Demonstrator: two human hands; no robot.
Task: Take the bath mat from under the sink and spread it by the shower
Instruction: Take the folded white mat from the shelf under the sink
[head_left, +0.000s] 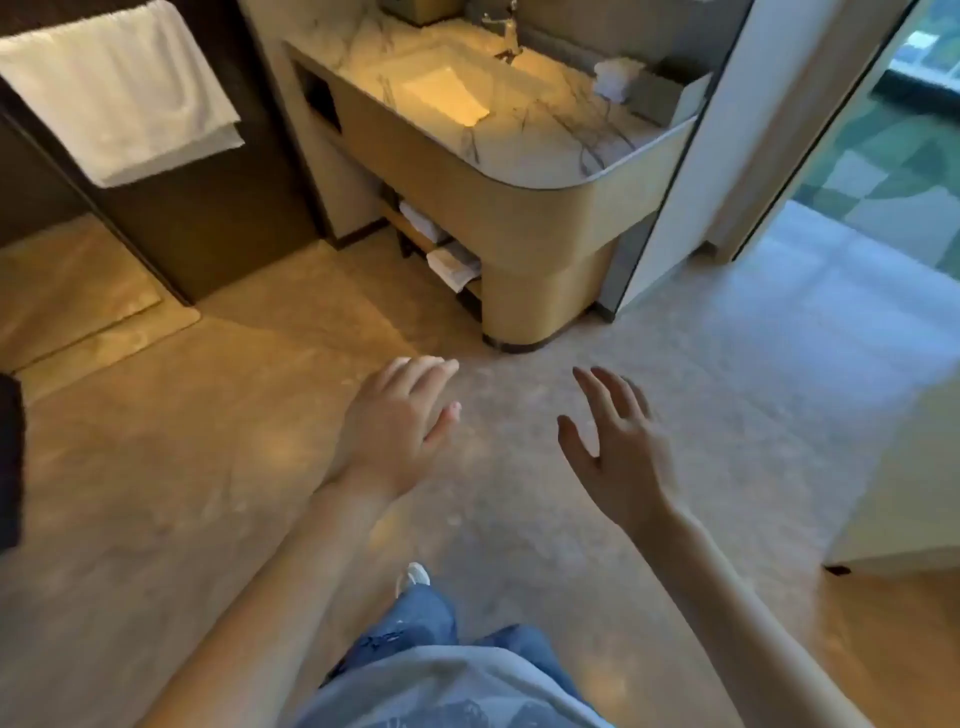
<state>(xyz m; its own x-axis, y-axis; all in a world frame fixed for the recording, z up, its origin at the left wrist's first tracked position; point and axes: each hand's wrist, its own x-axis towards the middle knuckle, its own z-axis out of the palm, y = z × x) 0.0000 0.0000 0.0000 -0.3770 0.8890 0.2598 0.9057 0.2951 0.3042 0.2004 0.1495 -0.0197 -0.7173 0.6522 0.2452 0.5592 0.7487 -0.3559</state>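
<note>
Nearest the camera are a pale shirt hem, blue jeans (415, 631) and the toe of a white shoe (414, 576) on the stone floor (156, 519). Both bare forearms reach forward over that floor. The left hand (395, 426) is palm down, its fingers (423, 371) loosely together and slightly curled, holding nothing. The right hand (621, 452) is turned edge-on with its fingers (605, 395) spread wide apart, also empty. Neither hand touches anything. Beyond the hands, well apart from them, stands the rounded tan vanity (519, 223), its base on the floor straight ahead. In its open side are low shelves: a folded white cloth (453, 266) lies on the lower shelf, hanging a little over the front edge, and another folded white bundle (418, 218) sits on the shelf above and behind it. Which of these is the bath mat cannot be told at this size; both look pale, folded flat and slightly rumpled. Above them the marble desk (545, 130) carries a rectangular sink (447, 88), warmly lit, with a chrome tap (509, 31) behind it and a small white item (618, 78) to the right. To the far left a white towel (119, 88) hangs folded over a dark panel (218, 197), beside a raised floor sill (104, 322). At right, a glass panel (883, 156) edges a doorway.
</note>
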